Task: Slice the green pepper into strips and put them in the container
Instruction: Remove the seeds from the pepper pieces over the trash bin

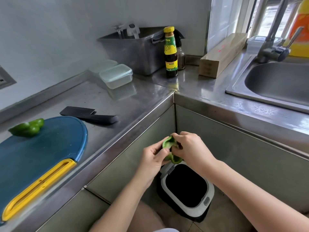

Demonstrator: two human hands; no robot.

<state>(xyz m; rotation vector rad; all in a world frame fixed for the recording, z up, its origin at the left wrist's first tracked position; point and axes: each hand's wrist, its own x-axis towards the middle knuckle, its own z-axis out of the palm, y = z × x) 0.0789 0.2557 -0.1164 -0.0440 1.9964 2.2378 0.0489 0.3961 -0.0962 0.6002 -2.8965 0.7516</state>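
Observation:
Over the open bin on the floor, both hands hold a green pepper half (169,144), hollow side facing me. My left hand (154,159) grips its lower left edge. My right hand (189,146) has its fingers curled into the cavity from the right. The other pepper half (27,127) lies on the far left of the blue cutting board (41,148). A black knife (88,114) rests on the steel counter just beyond the board. A clear lidded container (116,76) stands further back on the counter.
A white bin with a black opening (186,186) stands in the floor corner below the hands. A sauce bottle (170,52), a steel box (133,52) and a long carton (220,56) line the back. The sink (275,82) with its tap is at the right.

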